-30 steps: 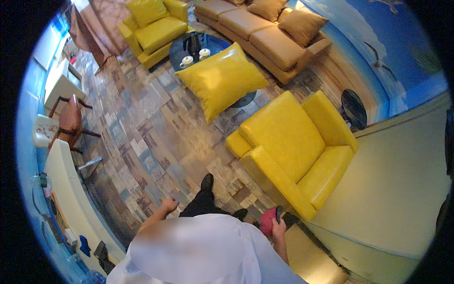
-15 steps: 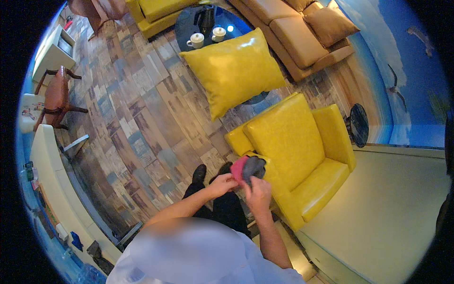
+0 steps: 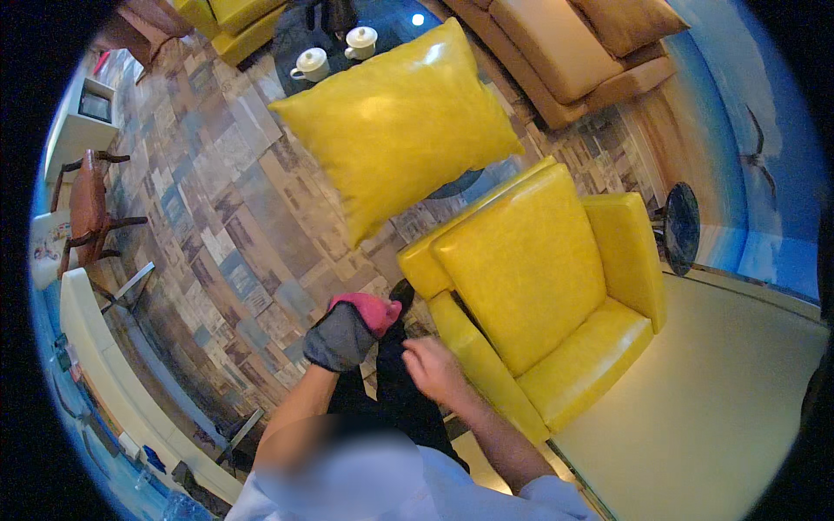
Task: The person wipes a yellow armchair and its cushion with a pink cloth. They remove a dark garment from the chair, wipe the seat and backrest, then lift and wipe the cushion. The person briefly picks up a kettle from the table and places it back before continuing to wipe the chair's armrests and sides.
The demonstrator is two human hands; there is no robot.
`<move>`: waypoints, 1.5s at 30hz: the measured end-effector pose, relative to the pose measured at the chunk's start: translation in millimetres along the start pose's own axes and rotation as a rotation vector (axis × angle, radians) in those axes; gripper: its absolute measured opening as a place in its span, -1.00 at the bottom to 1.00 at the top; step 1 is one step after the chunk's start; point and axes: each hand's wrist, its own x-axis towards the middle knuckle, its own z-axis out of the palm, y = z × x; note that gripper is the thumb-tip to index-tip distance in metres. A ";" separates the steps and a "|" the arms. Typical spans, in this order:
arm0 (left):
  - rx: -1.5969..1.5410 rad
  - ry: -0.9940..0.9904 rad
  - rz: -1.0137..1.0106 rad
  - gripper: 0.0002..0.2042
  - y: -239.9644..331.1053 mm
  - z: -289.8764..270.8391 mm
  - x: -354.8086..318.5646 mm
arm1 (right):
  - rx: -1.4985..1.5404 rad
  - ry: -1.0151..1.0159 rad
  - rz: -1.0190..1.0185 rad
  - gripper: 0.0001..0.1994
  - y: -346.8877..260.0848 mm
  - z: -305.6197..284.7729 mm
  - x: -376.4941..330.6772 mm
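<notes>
My left hand (image 3: 340,334) is wrapped in a grey and pink cloth mitt (image 3: 369,311), held over the patterned floor just left of a yellow armchair (image 3: 530,278). My right hand (image 3: 432,366) is bare, fingers loosely apart. It hovers beside the armchair's near arm, a little right of the mitt and not touching it. My dark trousers and one black shoe (image 3: 401,293) show between the hands.
A large yellow cushion (image 3: 395,122) lies past the armchair by a dark glass table with two white teapots (image 3: 311,63). A tan sofa (image 3: 556,52) stands behind, a brown chair (image 3: 87,208) and white counter (image 3: 95,365) at left, a black round fan (image 3: 680,227) at right.
The view has moved toward the armchair. Both hands held the cloth half a second ago; now it covers my left hand and my right hand has let go.
</notes>
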 end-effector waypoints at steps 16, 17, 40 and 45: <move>-0.344 -0.230 -0.169 -0.61 -47.6 159.3 -30.6 | -1.029 -0.774 0.285 -0.53 299.7 4.2 277.4; -0.367 -0.249 -0.186 -0.59 -54.4 159.7 -32.4 | -1.020 -0.726 0.295 -0.45 316.8 9.7 279.5; -0.412 -0.262 -0.126 -0.71 -96.7 98.7 24.9 | -0.908 -0.531 0.348 -0.61 111.9 -140.5 190.8; -1.097 -0.077 -0.125 -0.75 -90.8 53.0 68.4 | -0.923 -0.215 0.289 -0.82 55.8 -209.5 99.3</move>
